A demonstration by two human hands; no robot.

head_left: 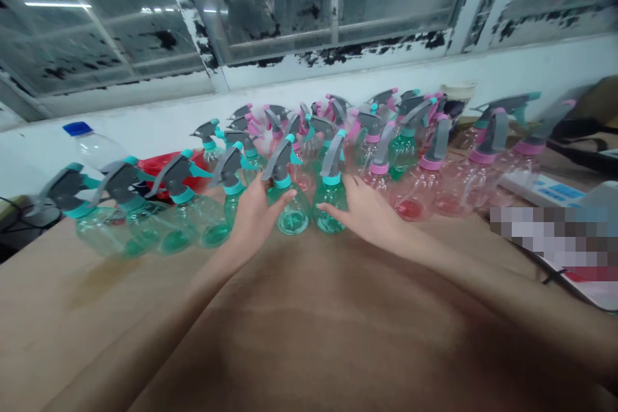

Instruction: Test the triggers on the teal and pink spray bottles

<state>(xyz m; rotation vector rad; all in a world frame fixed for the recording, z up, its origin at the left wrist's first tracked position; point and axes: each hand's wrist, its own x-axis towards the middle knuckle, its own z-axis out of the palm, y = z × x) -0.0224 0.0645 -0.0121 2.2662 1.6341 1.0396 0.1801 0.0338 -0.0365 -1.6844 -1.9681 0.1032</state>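
Observation:
Two green spray bottles with grey trigger heads and turquoise collars stand side by side in front of me on the table (290,322). My left hand (253,214) is wrapped round the left green spray bottle (293,220), its thumb along the near side. Around the right green spray bottle (330,215) my right hand (367,211) is closed in the same way. Both bottles look upright, and a narrow gap parts them. The fingers behind the bottles are mostly hidden.
More green spray bottles (174,232) stand in a row at the left, pink ones (410,203) at the right. Several others crowd behind. A blue-capped clear bottle (94,148) and red bag (164,167) are back left. Papers (545,190) lie right; a windowed wall (145,109) stands behind.

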